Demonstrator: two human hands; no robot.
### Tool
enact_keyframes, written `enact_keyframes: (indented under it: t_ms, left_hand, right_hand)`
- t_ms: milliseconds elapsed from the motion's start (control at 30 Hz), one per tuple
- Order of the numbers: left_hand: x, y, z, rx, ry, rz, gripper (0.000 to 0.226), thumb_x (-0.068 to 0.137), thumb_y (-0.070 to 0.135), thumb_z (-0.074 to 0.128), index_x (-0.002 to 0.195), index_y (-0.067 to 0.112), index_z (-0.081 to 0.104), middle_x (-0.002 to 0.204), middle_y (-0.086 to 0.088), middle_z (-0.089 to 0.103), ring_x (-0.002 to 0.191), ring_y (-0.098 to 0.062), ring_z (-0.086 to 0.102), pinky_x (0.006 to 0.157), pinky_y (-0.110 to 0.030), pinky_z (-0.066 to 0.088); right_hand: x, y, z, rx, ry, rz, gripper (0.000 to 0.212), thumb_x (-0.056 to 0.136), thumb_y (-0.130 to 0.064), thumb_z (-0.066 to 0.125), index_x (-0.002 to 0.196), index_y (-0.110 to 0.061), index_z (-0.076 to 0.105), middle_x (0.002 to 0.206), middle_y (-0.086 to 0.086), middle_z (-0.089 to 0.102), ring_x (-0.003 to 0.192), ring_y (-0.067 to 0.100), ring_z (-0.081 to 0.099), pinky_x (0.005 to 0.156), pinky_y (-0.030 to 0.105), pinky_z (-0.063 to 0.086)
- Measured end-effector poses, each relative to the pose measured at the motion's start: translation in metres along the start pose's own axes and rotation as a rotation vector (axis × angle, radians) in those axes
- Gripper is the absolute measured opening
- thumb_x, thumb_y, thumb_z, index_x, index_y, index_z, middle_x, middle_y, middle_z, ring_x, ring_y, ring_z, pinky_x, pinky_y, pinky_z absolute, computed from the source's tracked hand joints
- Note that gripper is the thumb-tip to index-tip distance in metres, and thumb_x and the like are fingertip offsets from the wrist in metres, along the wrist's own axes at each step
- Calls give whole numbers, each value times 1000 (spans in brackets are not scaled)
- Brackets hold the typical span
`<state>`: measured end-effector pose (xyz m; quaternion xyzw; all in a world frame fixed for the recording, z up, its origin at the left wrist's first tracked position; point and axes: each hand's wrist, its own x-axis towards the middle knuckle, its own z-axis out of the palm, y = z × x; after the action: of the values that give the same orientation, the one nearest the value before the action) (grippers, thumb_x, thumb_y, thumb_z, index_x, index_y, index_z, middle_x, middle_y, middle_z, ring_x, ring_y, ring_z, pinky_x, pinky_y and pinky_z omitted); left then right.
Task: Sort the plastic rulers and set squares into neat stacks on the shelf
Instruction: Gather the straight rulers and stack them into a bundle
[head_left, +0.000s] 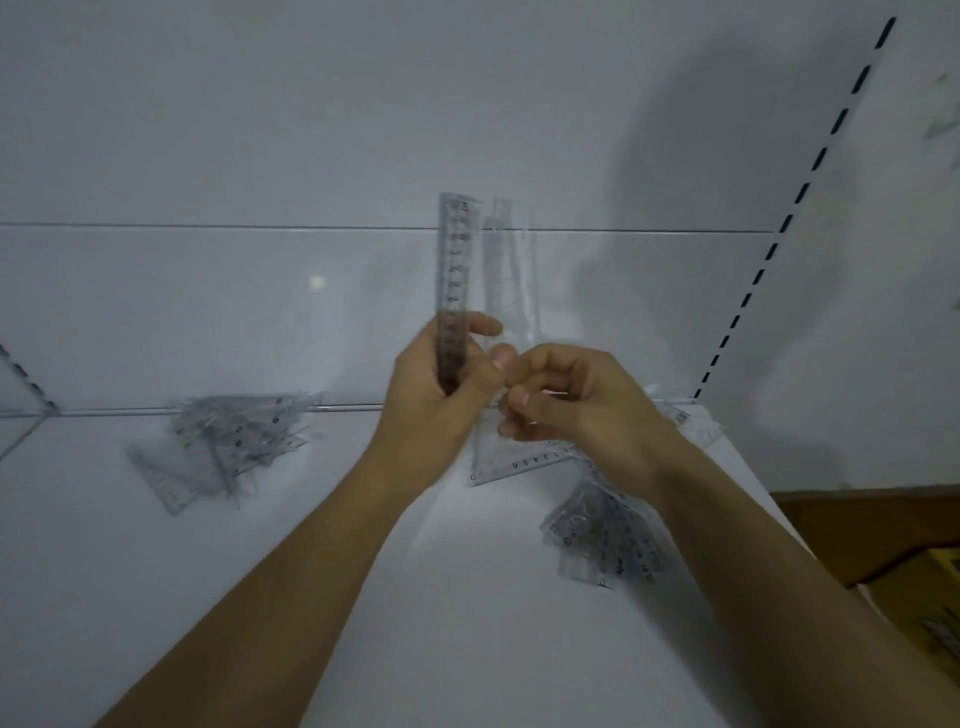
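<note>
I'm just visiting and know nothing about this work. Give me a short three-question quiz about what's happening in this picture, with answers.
1. True or false: the left hand holds a clear straight ruler upright.
2. Where does the loose pile of rulers lie: A) left of the hands, B) on the floor, C) in a box?
3. Fill in: the right hand pinches a clear ______, whose numbered edge shows below the fingers.

Key: 1 true; 2 A; 3 set square. A second small heap lies on the white shelf under the right forearm.
</note>
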<state>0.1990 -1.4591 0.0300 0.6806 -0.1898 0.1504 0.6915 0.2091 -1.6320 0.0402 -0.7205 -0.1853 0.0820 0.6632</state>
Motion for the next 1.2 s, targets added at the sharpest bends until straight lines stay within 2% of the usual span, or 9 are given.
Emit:
enact_keyframes:
  t_ms: [100,167,267,433,567,667,867,1033,1200]
  left_hand:
    - [-1,-3,7,64,35,-32,2,97,14,62,96,14,60,71,1,57,59,-10,52,53,-18,42]
    - [0,-5,5,60,89,-80,11,100,13,57,91,19,58,73,8,56,59,-7,50,54,-19,42]
    - [2,-7,0,-37,113,-120,14,105,15,46,93,20,50,78,4,53,61,-8,46,55,-22,40]
    - [5,-6,-1,-48,111,-78,12,109,10,32,107,12,44,77,-13,53,64,-14,52,60,-26,46]
    - [5,-7,-1,-87,74,-117,15,109,15,34,111,13,48,77,-6,54,69,-21,58,70,-37,54]
    - [4,-1,1,-134,58,-141,13,109,19,36,108,18,48,81,-6,54,60,-24,57,58,-38,54]
    - [5,-1,-3,-162,42,-145,28,99,40,41,110,19,57,78,-1,41,52,-11,32,43,-22,26]
    - [5,1,-4,-281,47,-166,48,95,57,31,95,14,53,64,0,34,46,-11,22,44,-19,21]
    - [1,1,1,-272,44,-99,43,98,52,28,93,15,51,61,2,32,45,-11,24,44,-20,24]
  right_hand:
    - [1,2,8,-120,53,-63,9,89,-5,73,95,0,70,82,15,74,68,26,70,69,36,59]
    - [2,5,5,-239,150,-113,5,88,-13,76,89,-10,72,75,5,73,63,21,69,60,30,55]
    - [5,10,-13,-700,200,-139,7,91,-34,72,94,-28,72,83,-8,71,76,11,67,73,33,57]
    - [7,19,-25,-1224,-124,99,52,85,-54,68,129,-26,64,118,-4,63,114,20,54,98,42,48]
    - [7,19,-22,-1144,-120,89,46,85,-46,73,127,-28,66,109,-10,66,107,15,55,97,41,48]
    - [7,18,-23,-1089,-126,96,44,83,-45,77,123,-29,68,106,-10,67,101,12,58,95,40,48]
    - [8,20,-28,-964,-58,56,24,81,-37,81,104,-33,74,94,-15,66,88,4,59,82,26,46]
    - [9,19,-29,-871,72,-45,11,88,-20,75,86,-31,74,80,-15,68,72,-1,59,62,7,42]
    - [7,1,-31,-464,297,-119,10,91,-12,72,85,-21,73,76,-7,71,66,13,63,64,21,52]
